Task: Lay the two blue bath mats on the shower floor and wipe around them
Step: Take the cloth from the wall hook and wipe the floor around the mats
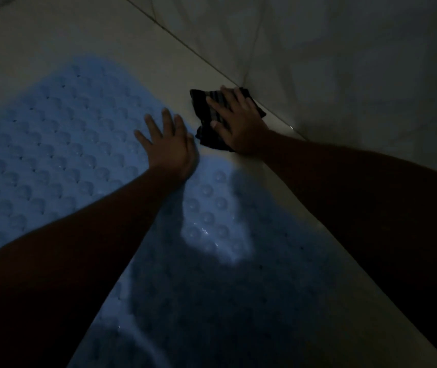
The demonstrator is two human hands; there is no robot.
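Grip, right hand [238, 123]: seen from the head camera, fingers straight and spread, palm flat on a dark striped cloth [208, 138]; it pressed the cloth down and did not pinch it.
Grip, left hand [169, 144]: fingers straight and apart, flat on the blue mat [52, 144] near its wall-side edge, holding nothing.
Cloth position: on the bare shower floor [105, 35], in the narrow strip between the mat's edge and the wall [344, 62], just beside the mat.
Mat position: lying flat on the floor, to the left of the cloth and stretching back toward the person.
Second mat: light too poor to tell whether the nearer blue stretch was a separate mat.
Governing relation: the mat's long edge ran alongside the wall, so the bare strip lay right of it, on the right hand's side.
Judgement: mat laid, wiping in hand; the next pass would likely follow that strip, with the left hand keeping the edge down.
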